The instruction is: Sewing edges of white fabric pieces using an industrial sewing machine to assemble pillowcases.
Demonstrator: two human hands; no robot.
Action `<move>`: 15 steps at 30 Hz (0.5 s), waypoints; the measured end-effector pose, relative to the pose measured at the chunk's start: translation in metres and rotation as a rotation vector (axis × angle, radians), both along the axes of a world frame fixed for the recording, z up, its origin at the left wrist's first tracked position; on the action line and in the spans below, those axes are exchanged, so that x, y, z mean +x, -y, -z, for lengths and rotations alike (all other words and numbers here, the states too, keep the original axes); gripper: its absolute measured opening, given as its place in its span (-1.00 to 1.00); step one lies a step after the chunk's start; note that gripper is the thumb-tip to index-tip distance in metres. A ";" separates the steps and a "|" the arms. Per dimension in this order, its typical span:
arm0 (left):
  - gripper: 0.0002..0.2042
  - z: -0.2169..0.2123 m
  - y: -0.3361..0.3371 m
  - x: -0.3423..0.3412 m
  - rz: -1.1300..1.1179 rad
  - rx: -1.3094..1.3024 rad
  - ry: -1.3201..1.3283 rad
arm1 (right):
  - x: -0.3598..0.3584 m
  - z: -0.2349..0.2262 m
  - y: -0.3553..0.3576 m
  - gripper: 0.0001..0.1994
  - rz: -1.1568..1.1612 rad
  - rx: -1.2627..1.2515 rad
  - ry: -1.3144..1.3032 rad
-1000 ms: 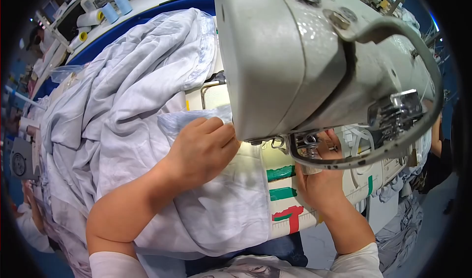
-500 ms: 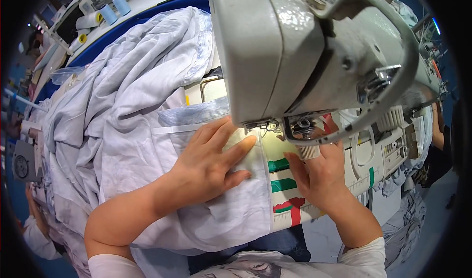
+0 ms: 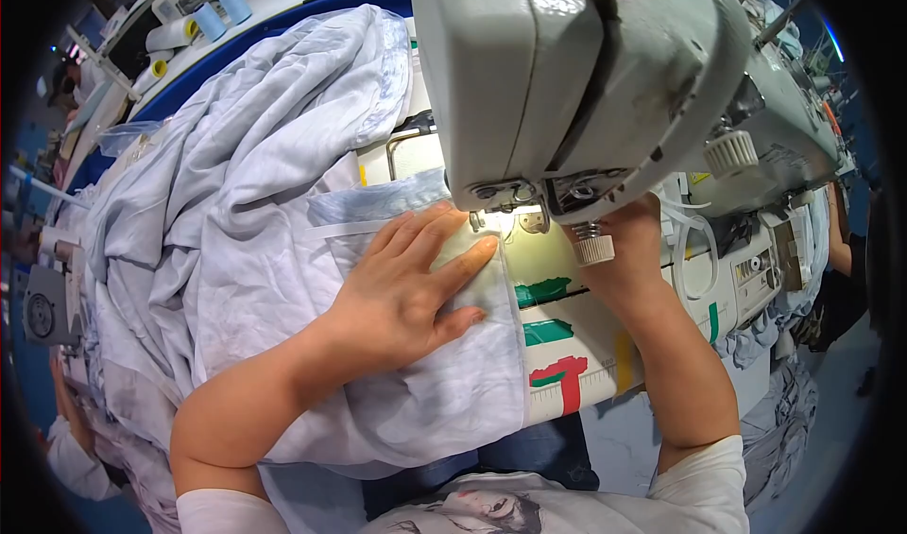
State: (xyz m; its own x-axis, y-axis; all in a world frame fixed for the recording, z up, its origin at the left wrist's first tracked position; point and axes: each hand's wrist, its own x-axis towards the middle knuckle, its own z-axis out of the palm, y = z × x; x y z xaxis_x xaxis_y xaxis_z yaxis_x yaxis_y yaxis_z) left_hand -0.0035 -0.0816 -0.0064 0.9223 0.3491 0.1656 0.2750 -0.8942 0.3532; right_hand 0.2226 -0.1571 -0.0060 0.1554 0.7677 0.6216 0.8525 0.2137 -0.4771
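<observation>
Pale grey-lilac fabric (image 3: 425, 402) lies over the sewing machine's bed, its straight right edge running toward the lit needle area. My left hand (image 3: 406, 288) rests flat on this fabric with the fingers spread, its fingertips close to the presser foot (image 3: 477, 220). A light blue band (image 3: 378, 201) and a narrow white strip (image 3: 350, 229) cross the cloth just beyond those fingers. On the other side of the needle, my right hand (image 3: 619, 250) reaches behind the white thumbscrew (image 3: 594, 248) of the sewing machine (image 3: 501, 80); its fingers are hidden there.
A big heap of the same fabric (image 3: 236, 156) covers the left side. Green and red tape (image 3: 548, 333) marks the machine bed. Blue thread spools (image 3: 210, 22) and white cones (image 3: 172, 35) stand at the far left. Other people (image 3: 76, 458) sit at the left edge.
My right hand has moved farther away, behind the machine head's thumbscrew, so its fingers no longer show. My left hand stays flat on the cloth. The whole view has shifted slightly.
</observation>
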 end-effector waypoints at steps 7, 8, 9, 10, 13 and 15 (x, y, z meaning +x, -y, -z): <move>-0.42 -0.001 0.003 -0.001 0.019 0.029 0.016 | 0.001 -0.004 -0.005 -0.77 -0.021 0.036 0.031; -0.42 -0.001 0.003 -0.001 0.021 0.031 0.016 | 0.001 -0.005 -0.005 -0.77 -0.014 0.025 0.045; -0.40 -0.001 0.002 0.000 0.038 0.027 0.046 | 0.002 -0.006 -0.004 -0.77 -0.011 0.028 0.046; -0.37 -0.002 0.004 0.000 0.053 0.024 0.074 | 0.001 -0.007 -0.002 -0.77 -0.012 0.015 0.046; -0.37 -0.002 0.003 -0.002 0.065 0.020 0.076 | 0.000 -0.016 0.004 -0.82 -0.019 0.004 0.083; -0.37 0.004 -0.003 -0.003 0.059 0.011 0.074 | -0.002 -0.017 0.005 -0.86 -0.033 -0.008 0.117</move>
